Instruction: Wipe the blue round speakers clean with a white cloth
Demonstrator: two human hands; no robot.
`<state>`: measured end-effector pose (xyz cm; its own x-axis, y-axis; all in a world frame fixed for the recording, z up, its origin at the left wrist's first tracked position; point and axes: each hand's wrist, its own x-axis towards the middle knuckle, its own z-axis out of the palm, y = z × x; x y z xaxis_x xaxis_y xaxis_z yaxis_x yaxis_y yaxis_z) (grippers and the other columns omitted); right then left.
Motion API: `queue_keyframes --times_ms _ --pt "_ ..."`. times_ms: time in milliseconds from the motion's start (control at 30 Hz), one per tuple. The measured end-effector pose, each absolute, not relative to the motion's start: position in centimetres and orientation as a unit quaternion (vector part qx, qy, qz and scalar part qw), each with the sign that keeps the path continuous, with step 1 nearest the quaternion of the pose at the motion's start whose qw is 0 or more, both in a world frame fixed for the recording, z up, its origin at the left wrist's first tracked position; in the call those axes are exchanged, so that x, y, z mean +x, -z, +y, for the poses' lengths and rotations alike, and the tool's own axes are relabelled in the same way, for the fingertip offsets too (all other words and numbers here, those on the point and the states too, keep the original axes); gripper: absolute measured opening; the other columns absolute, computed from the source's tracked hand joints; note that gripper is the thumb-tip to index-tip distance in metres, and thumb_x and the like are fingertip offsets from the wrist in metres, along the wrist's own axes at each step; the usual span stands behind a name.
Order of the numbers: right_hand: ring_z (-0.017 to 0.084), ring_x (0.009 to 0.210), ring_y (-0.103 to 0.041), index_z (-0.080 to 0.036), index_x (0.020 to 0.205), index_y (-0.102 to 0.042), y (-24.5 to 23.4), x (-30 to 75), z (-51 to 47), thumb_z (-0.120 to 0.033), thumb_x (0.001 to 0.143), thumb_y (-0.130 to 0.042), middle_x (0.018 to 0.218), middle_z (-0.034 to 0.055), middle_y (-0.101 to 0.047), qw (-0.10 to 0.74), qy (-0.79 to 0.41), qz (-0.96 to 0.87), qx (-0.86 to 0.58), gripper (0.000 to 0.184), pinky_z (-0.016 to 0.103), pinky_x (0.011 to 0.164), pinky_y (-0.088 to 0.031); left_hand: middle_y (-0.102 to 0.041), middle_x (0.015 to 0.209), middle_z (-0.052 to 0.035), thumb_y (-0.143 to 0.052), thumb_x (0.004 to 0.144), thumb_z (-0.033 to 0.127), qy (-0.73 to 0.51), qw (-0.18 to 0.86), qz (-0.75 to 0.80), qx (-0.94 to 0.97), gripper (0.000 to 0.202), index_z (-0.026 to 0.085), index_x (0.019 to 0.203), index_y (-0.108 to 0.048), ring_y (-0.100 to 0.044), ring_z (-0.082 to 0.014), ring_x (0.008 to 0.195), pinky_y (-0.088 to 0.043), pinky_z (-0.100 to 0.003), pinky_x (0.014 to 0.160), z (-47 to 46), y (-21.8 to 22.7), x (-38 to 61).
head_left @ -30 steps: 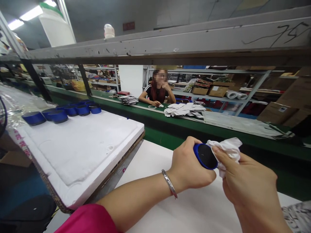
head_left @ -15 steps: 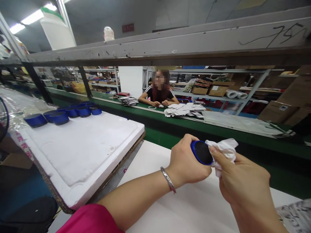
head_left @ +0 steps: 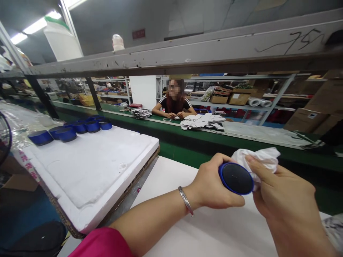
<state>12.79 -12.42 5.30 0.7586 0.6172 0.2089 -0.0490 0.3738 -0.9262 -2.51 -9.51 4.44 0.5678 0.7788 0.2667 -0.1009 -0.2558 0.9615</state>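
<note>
My left hand point(head_left: 211, 187) grips a small round blue speaker point(head_left: 235, 177) by its side, its dark mesh face turned toward me. My right hand point(head_left: 286, 200) holds a crumpled white cloth point(head_left: 258, 159) pressed against the speaker's far edge. Both hands hover above a white tabletop point(head_left: 203, 232). A thin silver bangle point(head_left: 185, 200) sits on my left wrist.
A white foam board point(head_left: 88, 160) lies to the left with several blue speakers point(head_left: 66, 134) along its far edge. Beyond a green conveyor rail point(head_left: 187, 139) a seated person point(head_left: 174, 103) handles piles of white paper point(head_left: 200, 121). A grey shelf point(head_left: 187, 53) runs overhead.
Both hands have shifted slightly right and down with the speaker, and the cloth has moved from the speaker's face to its far rim. The view tilted down a little.
</note>
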Motion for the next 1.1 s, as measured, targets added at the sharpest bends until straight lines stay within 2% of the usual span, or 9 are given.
queue_keyframes --times_ms 133,233,333,400,567,700,833,967,1100 --pt "0.021 0.080 -0.066 -0.017 0.080 -0.080 -6.3 13.2 -12.5 -0.035 0.015 -0.114 0.094 0.0109 -0.075 0.793 -0.255 -0.235 -0.501 0.076 0.025 0.051 -0.051 -0.071 0.116 -0.0021 -0.089 0.058 0.019 -0.457 0.550 0.188 0.673 0.067 0.026 0.119 -0.062 -0.068 -0.0229 0.100 -0.056 -0.036 0.090 -8.5 -4.8 -3.4" --pt "0.026 0.093 -0.072 -0.018 0.090 -0.084 -6.0 13.8 -12.8 -0.038 0.024 -0.115 0.110 0.0132 -0.079 0.785 -0.289 -0.244 -0.491 0.075 0.027 0.060 -0.059 -0.073 0.121 -0.0045 -0.089 0.059 0.017 -0.487 0.529 0.158 0.677 0.066 0.025 0.120 -0.063 -0.070 -0.0256 0.109 -0.059 -0.037 0.094 -8.0 -5.0 -3.9" --pt "0.022 0.080 -0.067 -0.019 0.092 -0.086 -5.5 14.0 -13.7 -0.044 0.046 -0.113 0.098 0.0101 -0.076 0.754 -0.317 -0.281 -0.502 0.059 0.027 0.053 -0.050 -0.073 0.121 -0.0044 -0.089 0.060 0.016 -0.501 0.513 0.157 0.679 0.065 0.025 0.120 -0.065 -0.071 -0.0249 0.108 -0.060 -0.036 0.092 -7.9 -5.2 -3.9" --pt "0.018 0.067 -0.056 -0.021 0.092 -0.087 -5.5 13.4 -14.6 -0.052 0.052 -0.109 0.085 0.0067 -0.072 0.706 -0.289 -0.325 -0.559 0.055 0.028 0.048 -0.040 -0.073 0.116 -0.0029 -0.089 0.060 0.014 -0.515 0.503 0.179 0.671 0.065 0.025 0.119 -0.064 -0.070 -0.0228 0.103 -0.060 -0.034 0.088 -7.9 -5.2 -3.8" --pt "0.026 0.068 -0.061 -0.023 0.084 -0.084 -6.3 10.4 -16.0 -0.065 0.050 -0.098 0.070 0.0046 -0.065 0.631 -0.175 -0.362 -0.663 0.056 0.036 0.056 -0.050 -0.071 0.108 0.0002 -0.094 0.062 0.015 -0.574 0.431 0.231 0.657 0.063 0.026 0.115 -0.060 -0.070 -0.0214 0.098 -0.061 -0.036 0.095 -8.4 -4.8 -3.4" --pt "0.028 0.077 -0.065 -0.022 0.090 -0.084 -6.8 10.5 -15.3 -0.066 0.049 -0.092 0.079 0.0073 -0.072 0.656 -0.128 -0.329 -0.668 0.060 0.036 0.061 -0.050 -0.068 0.106 0.0003 -0.091 0.063 0.016 -0.547 0.424 0.242 0.680 0.059 0.027 0.113 -0.060 -0.070 -0.0241 0.098 -0.063 -0.042 0.100 -9.6 -4.3 -2.6" --pt "0.029 0.082 -0.066 -0.020 0.095 -0.086 -6.8 10.5 -15.0 -0.068 0.045 -0.090 0.093 0.0115 -0.079 0.646 -0.146 -0.305 -0.685 0.070 0.037 0.062 -0.049 -0.068 0.104 0.0018 -0.091 0.062 0.014 -0.521 0.448 0.278 0.671 0.058 0.027 0.110 -0.060 -0.070 -0.0230 0.097 -0.063 -0.039 0.097 -9.6 -4.5 -2.5" --pt "0.024 0.070 -0.058 -0.020 0.086 -0.083 -6.2 9.3 -15.1 -0.076 0.046 -0.087 0.082 0.0089 -0.074 0.614 -0.179 -0.321 -0.699 0.069 0.036 0.055 -0.044 -0.069 0.103 0.0025 -0.093 0.064 0.014 -0.553 0.433 0.306 0.643 0.058 0.027 0.109 -0.059 -0.070 -0.0213 0.097 -0.061 -0.035 0.095 -9.0 -5.2 -3.1" --pt "0.025 0.078 -0.064 -0.019 0.102 -0.087 -4.6 10.9 -14.6 -0.072 0.053 -0.093 0.091 0.0079 -0.079 0.641 -0.159 -0.324 -0.677 0.072 0.034 0.061 -0.047 -0.068 0.103 0.0021 -0.092 0.063 0.015 -0.527 0.430 0.310 0.664 0.059 0.027 0.110 -0.060 -0.070 -0.0232 0.097 -0.063 -0.041 0.102 -9.2 -4.9 -3.0"
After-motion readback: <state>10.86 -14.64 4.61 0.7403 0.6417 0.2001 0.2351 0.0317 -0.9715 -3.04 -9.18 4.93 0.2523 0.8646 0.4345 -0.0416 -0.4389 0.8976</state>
